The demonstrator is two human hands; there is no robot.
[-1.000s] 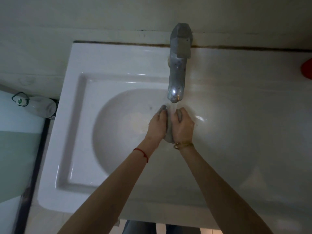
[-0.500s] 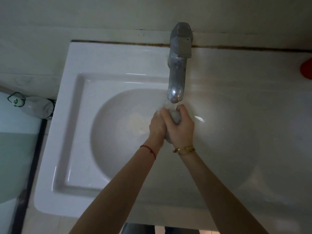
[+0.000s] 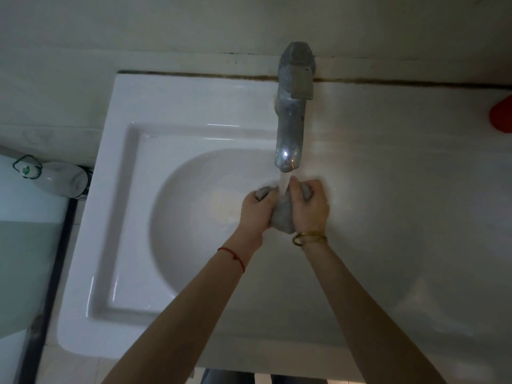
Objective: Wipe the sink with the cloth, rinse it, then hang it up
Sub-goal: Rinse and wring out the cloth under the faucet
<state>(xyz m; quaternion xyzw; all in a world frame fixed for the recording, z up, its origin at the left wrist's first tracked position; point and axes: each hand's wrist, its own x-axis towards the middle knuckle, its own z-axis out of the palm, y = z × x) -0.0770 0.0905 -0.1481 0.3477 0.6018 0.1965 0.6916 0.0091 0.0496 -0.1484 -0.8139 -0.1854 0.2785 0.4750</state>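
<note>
A small grey cloth (image 3: 283, 217) is bunched between both my hands, over the round basin of the white sink (image 3: 177, 112). My left hand (image 3: 256, 210) grips its left side and my right hand (image 3: 310, 207) grips its right side. Water runs from the spout of the metal faucet (image 3: 291, 126) straight onto the top of the cloth between my hands. Most of the cloth is hidden inside my fists.
A white bottle (image 3: 52, 177) with a green logo stands on the floor left of the sink, beside a glass panel (image 3: 25, 259). A red object (image 3: 501, 115) sits on the counter at the far right edge. The wall runs behind the faucet.
My hands have spread slightly apart, showing more of the cloth between them. Half a second ago they were clasped tightly together around it under the stream.
</note>
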